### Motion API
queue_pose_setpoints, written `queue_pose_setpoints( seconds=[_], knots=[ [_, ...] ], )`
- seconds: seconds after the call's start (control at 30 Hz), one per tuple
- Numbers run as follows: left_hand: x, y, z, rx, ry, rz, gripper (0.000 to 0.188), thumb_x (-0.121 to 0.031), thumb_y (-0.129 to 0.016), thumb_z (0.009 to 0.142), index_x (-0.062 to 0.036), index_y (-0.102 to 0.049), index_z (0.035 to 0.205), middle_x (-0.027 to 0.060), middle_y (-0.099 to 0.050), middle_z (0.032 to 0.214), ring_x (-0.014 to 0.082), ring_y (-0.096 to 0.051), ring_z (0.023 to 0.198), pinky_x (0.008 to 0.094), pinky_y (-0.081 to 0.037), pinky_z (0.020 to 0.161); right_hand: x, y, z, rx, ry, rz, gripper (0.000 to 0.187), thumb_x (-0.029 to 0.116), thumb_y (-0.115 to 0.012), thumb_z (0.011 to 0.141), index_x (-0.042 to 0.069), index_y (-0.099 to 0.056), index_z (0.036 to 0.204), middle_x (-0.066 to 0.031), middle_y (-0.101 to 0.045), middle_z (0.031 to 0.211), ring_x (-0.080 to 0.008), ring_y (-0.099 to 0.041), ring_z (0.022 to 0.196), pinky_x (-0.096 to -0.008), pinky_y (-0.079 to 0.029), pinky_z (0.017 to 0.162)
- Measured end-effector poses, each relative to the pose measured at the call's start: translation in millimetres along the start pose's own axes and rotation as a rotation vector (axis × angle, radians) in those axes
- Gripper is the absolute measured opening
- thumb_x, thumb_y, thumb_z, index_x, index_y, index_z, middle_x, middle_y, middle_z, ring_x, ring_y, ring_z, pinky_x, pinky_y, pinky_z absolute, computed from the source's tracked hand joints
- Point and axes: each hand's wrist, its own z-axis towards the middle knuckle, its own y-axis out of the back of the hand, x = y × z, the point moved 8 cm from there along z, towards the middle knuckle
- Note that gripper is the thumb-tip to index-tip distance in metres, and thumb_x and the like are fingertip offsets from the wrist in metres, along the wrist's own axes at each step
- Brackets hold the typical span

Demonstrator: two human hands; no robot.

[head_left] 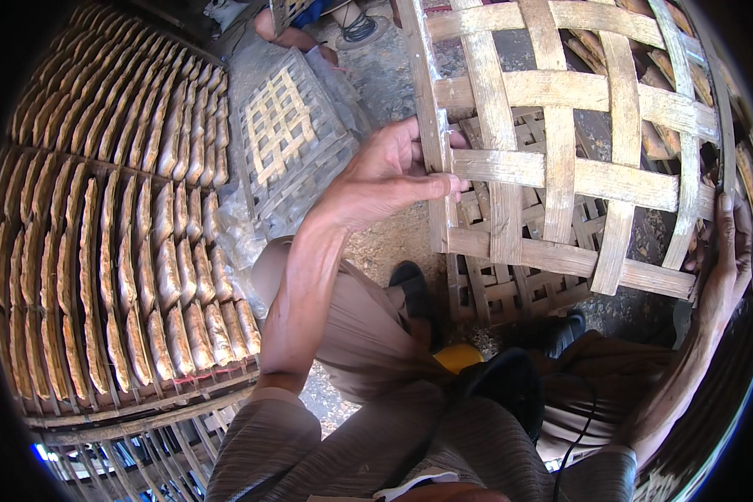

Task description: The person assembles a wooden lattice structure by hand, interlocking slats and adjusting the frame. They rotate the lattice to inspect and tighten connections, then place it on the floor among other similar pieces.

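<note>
A woven bamboo tray with an open lattice and wooden side rails hangs raised in front of me, tilted. My left hand grips its left rail, thumb on the near face and fingers behind. At the opposite rail my right hand is closed on the tray's edge; part of its fingers is hidden. Below the held tray, more woven trays lie stacked on the floor by my feet.
On my left stands a large rack with rows of brown-and-white slabs. Another lattice tray leans beyond it, beside clear plastic. At the top, another person's leg shows near a coil of dark cable. Something yellow lies between my feet.
</note>
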Motion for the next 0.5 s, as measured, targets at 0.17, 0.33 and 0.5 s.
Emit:
queue_pose_setpoints(
  seconds=[0.17,0.33,0.5],
  knots=[
    [-5.8,-5.4,-0.2,-0.009,-0.149,-0.119,0.053,-0.004,-0.079,0.087,-0.0013,-0.054,0.134,0.0123,-0.065,0.126,0.0208,-0.065,0.113,0.0365,-0.056,0.098,2.8,-0.5,-3.5,-0.051,0.008,-0.035,0.039,0.03,-0.067,0.103,0.005,-0.068,0.134,0.0009,-0.064,0.077,-0.0025,-0.052,0.056,-0.0187,-0.04,0.047],
    [-7.6,-5.0,1.8,-0.008,-0.117,-0.028,0.054,0.001,-0.074,0.089,-0.0023,-0.052,0.139,0.0125,-0.061,0.133,0.019,-0.065,0.113,0.0353,-0.056,0.096,8.5,-2.6,-3.1,0.007,0.025,0.026,0.039,0.029,-0.065,0.104,0.004,-0.067,0.134,0.0,-0.063,0.077,-0.0027,-0.054,0.056,-0.0184,-0.04,0.046],
    [-5.5,-10.9,2.0,0.017,-0.075,-0.16,0.054,0.002,-0.073,0.09,-0.0025,-0.052,0.139,0.0123,-0.061,0.134,0.0193,-0.067,0.108,0.0348,-0.056,0.095,12.5,-1.1,-3.9,-0.074,0.08,0.004,0.037,0.031,-0.069,0.101,0.003,-0.071,0.126,0.0031,-0.055,0.065,-0.0012,-0.05,0.05,-0.0179,-0.039,0.042]
  ],
)
